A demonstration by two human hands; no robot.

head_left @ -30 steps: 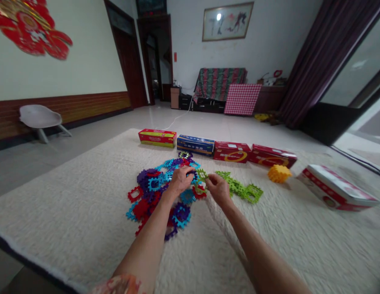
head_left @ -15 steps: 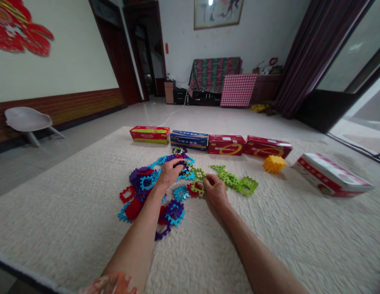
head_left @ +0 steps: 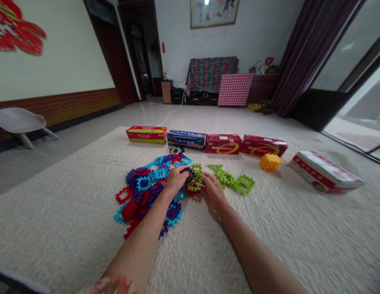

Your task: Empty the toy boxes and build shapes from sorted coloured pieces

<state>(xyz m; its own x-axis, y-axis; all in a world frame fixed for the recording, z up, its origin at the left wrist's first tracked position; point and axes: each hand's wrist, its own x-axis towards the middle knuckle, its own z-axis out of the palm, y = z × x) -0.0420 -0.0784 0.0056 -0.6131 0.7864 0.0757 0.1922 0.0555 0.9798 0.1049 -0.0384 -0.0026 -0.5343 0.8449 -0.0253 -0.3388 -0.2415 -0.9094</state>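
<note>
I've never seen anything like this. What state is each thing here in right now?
Left hand: fingers on a purple tile
Right hand: fingers beside a green tile
Loose tile heap: spread on the rug
Green tile chain: joined, lying flat
Yellow tile ball: assembled
Four boxes: lined up
Fifth box: lying askew

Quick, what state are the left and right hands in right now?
Left hand: closed, pinching a purple plastic tile.
Right hand: fingers against a lime-green plastic tile; can't tell whether it's gripped.
</note>
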